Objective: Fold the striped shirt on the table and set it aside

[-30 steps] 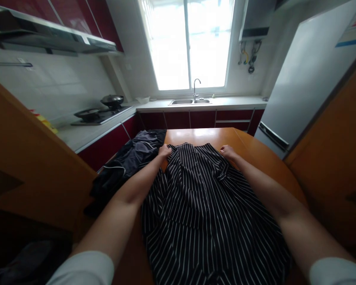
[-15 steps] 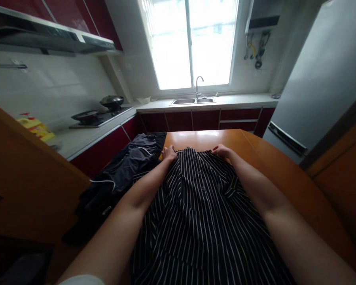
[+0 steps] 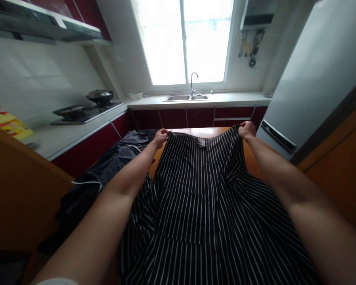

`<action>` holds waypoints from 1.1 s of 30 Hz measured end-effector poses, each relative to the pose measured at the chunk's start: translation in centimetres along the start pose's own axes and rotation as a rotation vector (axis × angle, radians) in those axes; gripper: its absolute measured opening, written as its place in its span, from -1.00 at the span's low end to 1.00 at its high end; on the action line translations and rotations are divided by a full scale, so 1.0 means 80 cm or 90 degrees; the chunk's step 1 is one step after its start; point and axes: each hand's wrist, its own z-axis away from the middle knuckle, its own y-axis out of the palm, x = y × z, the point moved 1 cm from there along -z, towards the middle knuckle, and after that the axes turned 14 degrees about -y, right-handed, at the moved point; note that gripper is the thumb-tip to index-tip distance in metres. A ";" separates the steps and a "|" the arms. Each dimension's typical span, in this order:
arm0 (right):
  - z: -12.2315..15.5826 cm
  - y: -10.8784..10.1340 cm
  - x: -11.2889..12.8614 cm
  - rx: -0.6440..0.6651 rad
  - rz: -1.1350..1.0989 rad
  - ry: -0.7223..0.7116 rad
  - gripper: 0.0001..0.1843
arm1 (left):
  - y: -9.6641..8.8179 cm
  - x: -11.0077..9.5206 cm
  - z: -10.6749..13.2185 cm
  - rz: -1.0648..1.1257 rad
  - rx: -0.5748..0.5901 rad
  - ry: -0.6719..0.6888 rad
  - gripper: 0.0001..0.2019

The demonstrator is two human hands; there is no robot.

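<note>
A black shirt with thin white stripes is spread over the wooden table, its far edge stretched between my two hands. My left hand is closed on the far left corner of the shirt. The far right corner is pinched in my right hand, which is raised a little above the table. Between the hands the edge sags, and a small pale label shows near its middle. The shirt's near end runs out of the bottom of the view.
Dark folded clothes with white piping lie at the left of the orange-brown table. Beyond it is a counter with a sink under a window. A stove with two pans stands left, a fridge right.
My hands have moved apart, the right one further right and upward. The shirt's far edge is now pulled wide and lifted, and the label has come into view.
</note>
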 end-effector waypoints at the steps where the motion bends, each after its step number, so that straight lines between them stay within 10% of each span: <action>1: -0.004 -0.004 -0.008 0.003 0.022 0.007 -0.67 | -0.001 -0.002 -0.002 -0.008 -0.006 -0.004 -0.85; 7: 0.017 0.017 -0.025 0.087 0.077 -0.016 -0.60 | 0.027 -0.005 0.028 -0.126 -0.054 0.043 -0.63; 15: 0.107 0.078 0.023 0.218 0.074 -0.223 -0.56 | 0.125 0.023 0.125 -0.325 0.160 0.192 -0.57; 20: 0.131 0.090 0.014 0.227 0.080 -0.231 -0.44 | 0.106 0.054 0.106 -0.401 0.138 0.127 -0.43; 27: 0.093 0.048 -0.061 0.123 0.117 0.022 -0.52 | 0.066 0.081 0.064 -0.451 0.052 0.031 -0.34; 33: 0.102 0.043 -0.072 0.203 0.100 -0.010 -0.62 | 0.055 0.091 0.041 -0.458 0.020 -0.015 -0.34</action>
